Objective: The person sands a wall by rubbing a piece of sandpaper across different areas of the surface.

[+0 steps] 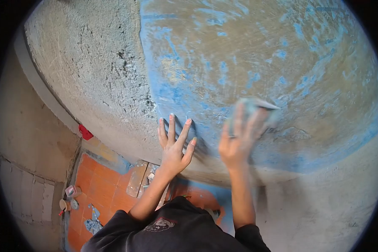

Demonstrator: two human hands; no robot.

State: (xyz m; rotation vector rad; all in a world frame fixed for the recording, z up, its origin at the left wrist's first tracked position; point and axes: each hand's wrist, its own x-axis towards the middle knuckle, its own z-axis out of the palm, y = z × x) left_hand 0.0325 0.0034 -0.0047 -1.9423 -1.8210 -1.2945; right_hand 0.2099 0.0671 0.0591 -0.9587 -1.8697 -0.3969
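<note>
A blurred, pale greenish pad point(251, 104) lies against the brown wall patch point(239, 52) mottled with bright blue

At nine o'clock we note a red object point(85, 132); at eight, orange tiles point(101, 173) and a pink-and-white container point(73, 191); near seven-thirty, blue-patterned cloth point(93, 226).

Fairly bright light comes from the left, casting a shadow point(202, 145) right of my left hand point(175, 153) on the wall point(256, 54); my right hand point(235, 147) is motion-blurred, and wide-angle distortion bends the edges into black corners.
</note>
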